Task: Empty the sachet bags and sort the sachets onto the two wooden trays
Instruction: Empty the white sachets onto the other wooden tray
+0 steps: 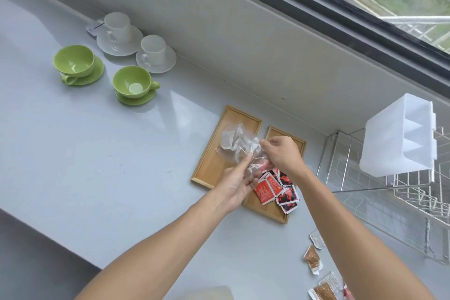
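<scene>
Two wooden trays lie side by side on the grey counter. Above the left tray both hands hold a clear plastic bag filled with white sachets. My left hand grips the bag's lower end from below, and my right hand pinches its right end. The right tray carries a pile of red and black sachets, partly hidden by my hands.
Two green cups on saucers and two white cups on saucers stand at the back left. A wire dish rack with a white plastic container is on the right. Brown sachets lie near the front right.
</scene>
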